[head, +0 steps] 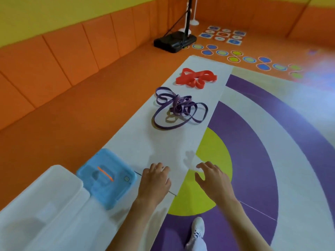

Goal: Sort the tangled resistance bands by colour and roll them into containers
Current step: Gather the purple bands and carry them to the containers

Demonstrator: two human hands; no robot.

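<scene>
Both hands (183, 180) empty nr table (145, 142), purple bands (178, 109) apart.

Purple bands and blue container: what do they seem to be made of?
Purple bands: probably matte rubber or latex, since the flat strips flop in limp loops. Blue container: apparently moulded plastic, slightly translucent, with rounded corners and a faint sheen.

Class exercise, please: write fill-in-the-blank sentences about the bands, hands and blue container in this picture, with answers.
The purple bands lie nearer the person than the ____ bands.
The left hand and right hand both hold ____.
The blue container lies on the person's ____ side.
Missing words: red; nothing; left.
</scene>
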